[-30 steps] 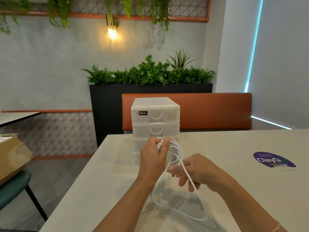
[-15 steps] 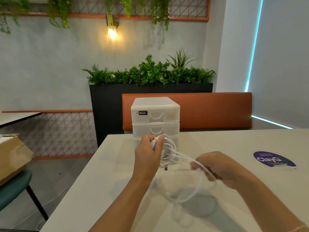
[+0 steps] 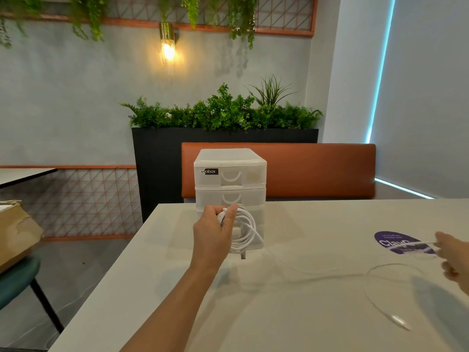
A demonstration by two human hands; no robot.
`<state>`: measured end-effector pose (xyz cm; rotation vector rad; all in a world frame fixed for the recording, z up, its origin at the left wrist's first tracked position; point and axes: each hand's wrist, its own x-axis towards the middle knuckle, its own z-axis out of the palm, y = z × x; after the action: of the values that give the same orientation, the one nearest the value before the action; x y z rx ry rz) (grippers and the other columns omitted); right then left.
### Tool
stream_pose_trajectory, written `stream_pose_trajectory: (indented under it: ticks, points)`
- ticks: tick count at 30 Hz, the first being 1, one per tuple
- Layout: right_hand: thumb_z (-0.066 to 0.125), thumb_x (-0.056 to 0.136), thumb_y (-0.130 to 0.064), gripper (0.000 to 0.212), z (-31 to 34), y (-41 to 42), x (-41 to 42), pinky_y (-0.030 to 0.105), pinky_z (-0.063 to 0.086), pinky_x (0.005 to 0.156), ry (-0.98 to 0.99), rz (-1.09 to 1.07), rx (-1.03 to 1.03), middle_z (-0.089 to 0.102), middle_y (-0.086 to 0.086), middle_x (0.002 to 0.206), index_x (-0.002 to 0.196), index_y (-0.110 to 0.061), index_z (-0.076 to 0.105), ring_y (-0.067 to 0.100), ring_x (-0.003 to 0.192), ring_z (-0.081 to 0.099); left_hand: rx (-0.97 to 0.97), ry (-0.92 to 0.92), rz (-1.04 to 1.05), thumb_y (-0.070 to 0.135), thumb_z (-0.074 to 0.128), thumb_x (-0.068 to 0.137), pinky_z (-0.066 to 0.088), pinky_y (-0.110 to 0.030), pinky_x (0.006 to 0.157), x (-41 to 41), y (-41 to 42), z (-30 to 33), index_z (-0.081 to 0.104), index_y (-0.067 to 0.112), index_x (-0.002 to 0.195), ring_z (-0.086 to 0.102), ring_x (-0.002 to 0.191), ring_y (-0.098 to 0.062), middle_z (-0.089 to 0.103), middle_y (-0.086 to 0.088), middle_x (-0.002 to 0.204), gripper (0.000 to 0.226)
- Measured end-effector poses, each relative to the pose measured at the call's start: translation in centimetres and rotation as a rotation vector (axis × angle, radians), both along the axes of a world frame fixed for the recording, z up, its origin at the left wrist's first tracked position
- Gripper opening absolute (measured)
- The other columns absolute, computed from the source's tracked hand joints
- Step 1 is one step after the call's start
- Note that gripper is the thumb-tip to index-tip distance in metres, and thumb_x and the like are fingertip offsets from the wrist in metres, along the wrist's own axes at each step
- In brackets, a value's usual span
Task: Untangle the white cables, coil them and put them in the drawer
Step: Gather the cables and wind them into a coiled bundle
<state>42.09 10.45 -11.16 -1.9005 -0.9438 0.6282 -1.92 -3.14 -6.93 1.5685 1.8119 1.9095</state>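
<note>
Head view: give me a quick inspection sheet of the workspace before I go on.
Surface: white table, purple round sticker at right.
Job's things: white drawer unit at the far edge, visible drawers closed.
Clutter: nothing seen on the table.
Hands: left hand grips the coiled white cable; right hand pinches its blurred free length.
Cables: loose tail loops over the table.
Surroundings: orange bench, planter, cardboard box on a green chair.
</note>
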Motion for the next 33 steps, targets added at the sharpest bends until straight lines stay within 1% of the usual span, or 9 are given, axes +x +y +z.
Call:
stream_pose_trajectory:
  ticks: [3, 7, 11, 13, 15, 19, 24, 29, 33]
  points:
    - [0.051, 0.089, -0.051, 0.057, 4.5, -6.1, -9.6, 0.036, 0.044, 0.066, -0.214, 0.079, -0.021, 0.062, 0.017, 0.077, 0.082, 0.004, 0.059, 0.035, 0.071, 0.061, -0.081, -0.028, -0.025, 0.046, 0.047, 0.09, 0.04, -0.008, 0.052, 0.3, 0.4, -0.1, 0.051, 0.02, 0.09, 0.056, 0.065, -0.009, 0.059, 0.005, 0.078, 0.026]
    - [0.045, 0.088, -0.059, 0.057, 7.4, -10.2, -19.7, 0.034, 0.044, 0.085, -0.831, 0.393, 0.01, 0.066, 0.012, 0.111, 0.105, -0.008, 0.065, 0.03, 0.105, 0.058, -0.13, -0.123, -0.077, 0.046, 0.046, 0.091, 0.04, -0.012, 0.053, 0.6, 0.5, -0.1, 0.055, 0.017, 0.093, 0.057, 0.064, -0.012, 0.06, 0.006, 0.075, 0.03]
    - [0.067, 0.074, -0.057, 0.08, 7.6, -12.9, -26.7, 0.025, 0.042, 0.084, -0.254, 0.993, -0.065, 0.062, 0.0, 0.117, 0.139, -0.021, 0.038, 0.013, 0.104, 0.057, -0.142, -0.134, -0.091, 0.045, 0.047, 0.091, 0.041, -0.006, 0.047, 0.7, 0.2, -0.2, 0.055, 0.018, 0.095, 0.058, 0.063, -0.01, 0.061, 0.005, 0.079, 0.029]
    - [0.067, 0.079, -0.049, 0.076, 7.4, -13.4, -27.9, 0.02, 0.044, 0.074, -0.298, 1.085, -0.139, 0.069, -0.003, 0.095, 0.14, -0.017, 0.034, 0.008, 0.087, 0.061, -0.15, -0.11, -0.089, 0.045, 0.048, 0.09, 0.04, -0.005, 0.047, 0.6, 0.2, -0.2, 0.054, 0.019, 0.096, 0.058, 0.066, -0.009, 0.062, 0.005, 0.082, 0.027]
    - [0.057, 0.09, -0.041, 0.045, 7.4, -13.5, -28.5, 0.02, 0.043, 0.066, -0.484, 1.059, -0.086, 0.067, -0.004, 0.082, 0.127, -0.017, 0.049, 0.005, 0.07, 0.058, -0.166, -0.067, -0.088, 0.045, 0.051, 0.089, 0.041, -0.005, 0.05, 0.5, 0.1, -0.1, 0.051, 0.022, 0.095, 0.057, 0.068, -0.008, 0.06, 0.008, 0.08, 0.024]
    - [0.047, 0.095, -0.034, 0.026, 8.7, -13.8, -28.7, 0.029, 0.042, 0.07, -0.924, 0.948, 0.315, 0.066, -0.002, 0.091, 0.093, -0.02, 0.068, 0.017, 0.085, 0.058, -0.196, 0.077, -0.136, 0.04, 0.048, 0.093, 0.039, -0.002, 0.056, 0.7, 0.5, -0.4, 0.048, 0.022, 0.096, 0.052, 0.071, -0.004, 0.054, 0.014, 0.082, 0.019]
    - [0.058, 0.089, -0.03, 0.02, 10.4, -12.8, -28.8, 0.028, 0.045, 0.063, -0.935, 1.195, 0.527, 0.066, -0.008, 0.072, 0.078, -0.022, 0.073, 0.013, 0.068, 0.055, -0.309, 0.116, -0.223, 0.032, 0.032, 0.101, 0.034, -0.012, 0.054, 1.7, 0.6, -0.7, 0.044, 0.024, 0.08, 0.045, 0.067, -0.004, 0.052, 0.007, 0.08, 0.025]
    - [0.068, 0.082, -0.026, 0.012, 9.2, -9.3, -27.3, 0.007, 0.04, 0.059, -0.662, 1.045, 0.871, 0.05, -0.03, 0.064, 0.083, -0.018, 0.077, -0.004, 0.067, 0.056, -0.341, 0.096, -0.38, 0.04, 0.026, 0.1, 0.038, -0.008, 0.05, 2.1, 0.1, -0.5, 0.047, 0.025, 0.087, 0.049, 0.06, -0.005, 0.053, 0.006, 0.075, 0.029]
    - [0.062, 0.078, -0.035, 0.019, 8.1, -8.2, -26.7, 0.009, 0.035, 0.054, -0.631, 0.97, 0.916, 0.059, -0.01, 0.062, 0.08, -0.023, 0.077, 0.007, 0.063, 0.052, -0.339, 0.205, -0.526, 0.055, 0.045, 0.085, 0.039, -0.017, 0.055, 3.0, -0.4, -0.6, 0.045, 0.028, 0.076, 0.048, 0.054, -0.002, 0.054, 0.01, 0.067, 0.029]
